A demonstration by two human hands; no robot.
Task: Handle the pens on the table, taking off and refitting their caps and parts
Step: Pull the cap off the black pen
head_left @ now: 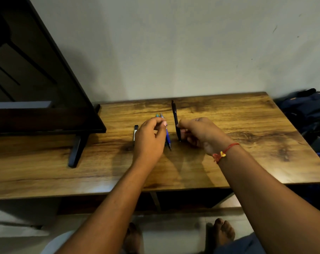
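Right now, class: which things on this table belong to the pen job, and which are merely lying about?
Job: black pen held by right hand; blue pen and other pens under left hand; small dark piece, perhaps a cap.

Lying about: screen stand, bag.

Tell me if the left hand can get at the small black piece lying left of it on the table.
Probably yes. The black piece lies bare on the table just beside the left hand, nothing between them. But that hand seems busy with the blue pens.

Table (pixel 229 125) showing brown woodgrain, dark streaks. Pens: one blue (pixel 168 138), one black (pixel 176 120). Wrist thread (pixel 222 154) showing red, yellow knot. Wall (pixel 174 43) reading pale grey.
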